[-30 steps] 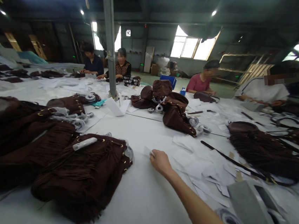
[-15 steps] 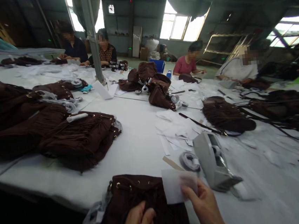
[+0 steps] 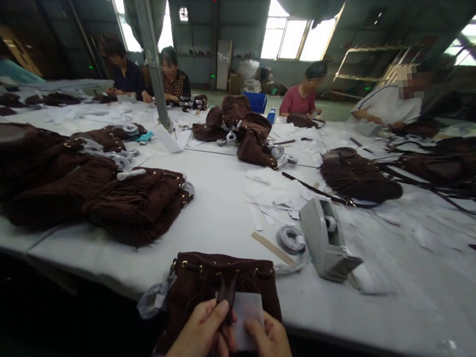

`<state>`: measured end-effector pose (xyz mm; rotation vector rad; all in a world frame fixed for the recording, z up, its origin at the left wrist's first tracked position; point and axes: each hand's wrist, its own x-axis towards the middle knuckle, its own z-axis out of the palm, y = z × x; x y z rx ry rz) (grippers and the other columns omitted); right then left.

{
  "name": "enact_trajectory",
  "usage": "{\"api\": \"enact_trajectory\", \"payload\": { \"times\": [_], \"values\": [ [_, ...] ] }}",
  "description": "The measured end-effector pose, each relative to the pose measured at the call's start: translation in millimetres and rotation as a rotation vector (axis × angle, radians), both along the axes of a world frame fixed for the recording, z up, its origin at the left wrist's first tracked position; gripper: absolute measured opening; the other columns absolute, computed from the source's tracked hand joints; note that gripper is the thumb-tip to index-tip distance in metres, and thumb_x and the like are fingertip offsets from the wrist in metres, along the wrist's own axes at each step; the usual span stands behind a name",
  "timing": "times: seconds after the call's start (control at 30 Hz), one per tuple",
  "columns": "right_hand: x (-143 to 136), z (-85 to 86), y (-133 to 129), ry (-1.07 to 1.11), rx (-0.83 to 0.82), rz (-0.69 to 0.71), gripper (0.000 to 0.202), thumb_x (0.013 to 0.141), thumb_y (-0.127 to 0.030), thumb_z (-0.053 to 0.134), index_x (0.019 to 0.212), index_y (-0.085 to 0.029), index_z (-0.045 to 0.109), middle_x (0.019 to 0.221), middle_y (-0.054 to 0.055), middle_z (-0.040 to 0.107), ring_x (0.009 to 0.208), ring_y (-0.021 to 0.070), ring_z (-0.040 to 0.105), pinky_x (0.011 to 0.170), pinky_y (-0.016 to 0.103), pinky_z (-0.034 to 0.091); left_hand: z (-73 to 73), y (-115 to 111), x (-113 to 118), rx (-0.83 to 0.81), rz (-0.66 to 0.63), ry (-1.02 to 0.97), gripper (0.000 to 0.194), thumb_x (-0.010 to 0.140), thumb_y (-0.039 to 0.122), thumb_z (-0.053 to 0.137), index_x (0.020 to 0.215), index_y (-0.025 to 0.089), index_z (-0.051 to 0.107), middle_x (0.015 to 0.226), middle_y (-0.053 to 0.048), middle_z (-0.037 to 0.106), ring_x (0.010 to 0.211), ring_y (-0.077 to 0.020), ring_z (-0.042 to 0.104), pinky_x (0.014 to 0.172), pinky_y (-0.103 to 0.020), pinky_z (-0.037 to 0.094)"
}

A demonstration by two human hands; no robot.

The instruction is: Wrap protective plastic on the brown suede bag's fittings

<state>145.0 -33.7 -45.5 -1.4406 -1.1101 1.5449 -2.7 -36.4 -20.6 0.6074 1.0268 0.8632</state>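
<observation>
A dark brown drawstring bag [image 3: 251, 271] with gold eyelets lies at the table's front edge, close to me. My left hand [image 3: 212, 327] pinches the brown drawstring ends [image 3: 227, 289] in front of the bag. In my right hand [image 3: 268, 338] is a small white paper sheet [image 3: 249, 309], gripped between thumb and fingers. The paper sits beside and partly behind the drawstring ends. A wrapped bundle in clear plastic [image 3: 152, 300] hangs at the bag's left side.
A grey tape dispenser [image 3: 322, 243] and a wrapped coil [image 3: 290, 239] stand right of the bag. Brown bags are piled at left [image 3: 139, 205], with another bag [image 3: 359, 175] at right. A post [image 3: 154, 68] rises from the table. Several people sit at the far side.
My right hand has brought the paper left and down to my left hand, which now holds the drawstring ends up. The view has shifted slightly.
</observation>
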Motion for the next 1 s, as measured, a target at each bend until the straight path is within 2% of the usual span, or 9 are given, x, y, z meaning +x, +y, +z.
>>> {"api": "enact_trajectory", "payload": {
  "times": [0.13,0.3,0.47,0.57,0.67,0.77,0.83,0.9,1.0],
  "values": [
    [-19.7,4.1,14.8,0.294,-0.092,-0.07,0.021,0.072,-0.036,0.061,0.066,-0.016,0.057,0.058,-0.002,0.054,0.055,0.0118,0.045,0.054,0.022,0.039,-7.8,-1.3,2.1,-0.008,-0.022,-0.002,0.056,0.075,0.07,0.054,0.08,0.014,0.053,0.048,-0.002,0.063,0.027,-0.0091,0.05,0.029,-0.014,0.021],
    [-25.4,1.5,19.8,0.277,-0.091,-0.043,0.037,0.076,-0.05,0.064,0.07,-0.014,0.059,0.056,-0.003,0.051,0.053,0.011,0.041,0.05,0.022,0.035,-15.6,-3.7,-0.8,-0.025,-0.079,0.169,0.065,0.068,0.08,0.049,0.067,0.015,0.054,0.042,-0.002,0.058,0.027,-0.0093,0.047,0.029,-0.016,0.028],
    [-23.7,2.2,21.1,0.174,-0.073,-0.063,0.047,0.067,-0.056,0.075,0.073,-0.011,0.064,0.062,0.0,0.056,0.059,0.0116,0.046,0.054,0.023,0.039,-22.7,-4.5,-8.4,0.0,-0.168,0.354,0.07,0.07,0.084,0.039,0.055,0.016,0.051,0.04,-0.001,0.052,0.026,-0.0072,0.04,0.029,-0.017,0.022],
    [-24.8,3.5,21.6,0.221,-0.106,-0.088,0.046,0.064,-0.053,0.078,0.078,-0.01,0.067,0.063,0.002,0.061,0.058,0.0136,0.051,0.055,0.025,0.043,-26.9,-1.6,-22.3,0.066,-0.082,0.486,0.067,0.076,0.08,0.037,0.056,0.017,0.049,0.038,0.003,0.047,0.027,-0.0068,0.036,0.031,-0.018,0.018],
    [-27.5,3.6,20.4,0.325,-0.147,-0.102,0.047,0.064,-0.05,0.079,0.087,-0.01,0.07,0.067,0.005,0.067,0.062,0.0195,0.059,0.06,0.031,0.05,-26.4,1.4,-36.4,0.141,0.103,0.537,0.057,0.081,0.072,0.044,0.066,0.018,0.052,0.046,0.005,0.05,0.036,-0.0086,0.044,0.038,-0.019,0.03],
    [-28.8,2.6,19.3,0.357,-0.163,-0.108,0.049,0.062,-0.049,0.08,0.09,-0.01,0.071,0.069,0.007,0.069,0.065,0.0236,0.064,0.063,0.035,0.052,-20.9,1.5,-36.9,0.168,0.124,0.359,0.048,0.083,0.063,0.054,0.076,0.015,0.059,0.062,0.0,0.062,0.059,-0.0144,0.059,0.056,-0.022,0.044],
    [-27.7,1.9,19.7,0.32,-0.147,-0.103,0.049,0.061,-0.05,0.08,0.088,-0.009,0.071,0.069,0.008,0.07,0.067,0.0251,0.065,0.063,0.034,0.052,-17.3,1.7,-28.3,0.088,0.115,0.141,0.048,0.083,0.061,0.056,0.083,0.014,0.064,0.072,-0.004,0.068,0.07,-0.0184,0.063,0.064,-0.026,0.047],
    [-25.4,1.2,20.9,0.256,-0.114,-0.101,0.051,0.061,-0.052,0.08,0.088,-0.009,0.072,0.072,0.009,0.071,0.07,0.0261,0.066,0.063,0.034,0.052,-15.3,3.8,-17.0,-0.023,0.146,-0.017,0.051,0.081,0.062,0.059,0.086,0.012,0.066,0.076,-0.007,0.071,0.074,-0.0212,0.065,0.067,-0.029,0.049],
    [-21.8,-0.5,22.1,0.154,-0.046,-0.09,0.054,0.063,-0.056,0.077,0.09,-0.009,0.073,0.077,0.01,0.073,0.073,0.0268,0.066,0.066,0.034,0.053,-14.6,10.3,-4.0,-0.092,0.209,-0.076,0.052,0.075,0.061,0.066,0.084,0.009,0.069,0.075,-0.009,0.072,0.074,-0.0225,0.066,0.069,-0.03,0.05]
  ]
}}
